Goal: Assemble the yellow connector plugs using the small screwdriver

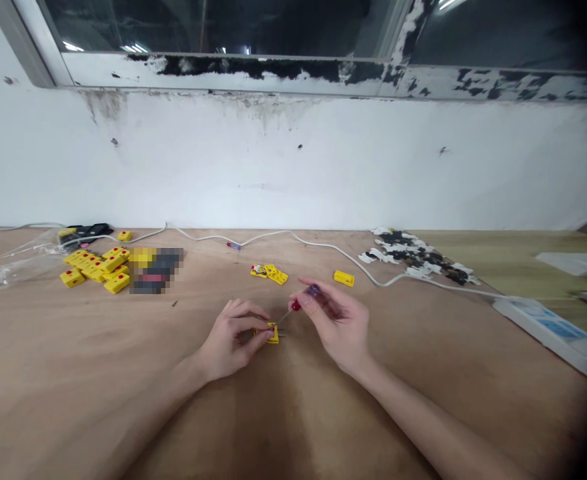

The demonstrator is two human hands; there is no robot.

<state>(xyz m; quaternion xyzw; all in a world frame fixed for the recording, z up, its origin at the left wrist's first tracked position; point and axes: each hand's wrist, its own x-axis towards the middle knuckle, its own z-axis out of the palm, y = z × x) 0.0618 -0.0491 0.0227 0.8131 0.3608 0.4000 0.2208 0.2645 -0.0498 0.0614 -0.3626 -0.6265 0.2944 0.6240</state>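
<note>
My left hand (236,339) pinches a small yellow piece (274,338) just above the wooden table, near the middle of the view. Two thin prongs stick out of its right side. In my right hand (341,323) is a screwdriver (296,305) with a red and purple handle; its thin shaft slants down left, and the tip meets the yellow piece by my left fingertips. Beyond my hands lie some opened yellow parts (276,274), one with red and white bits. A yellow block (344,278) rests farther right.
A pile of yellow blocks with red dots (93,267) sits at the left by a plastic bag (23,263). A white cable (323,245) winds along the wall to a power strip (548,327). Black and white scraps (413,253) lie back right.
</note>
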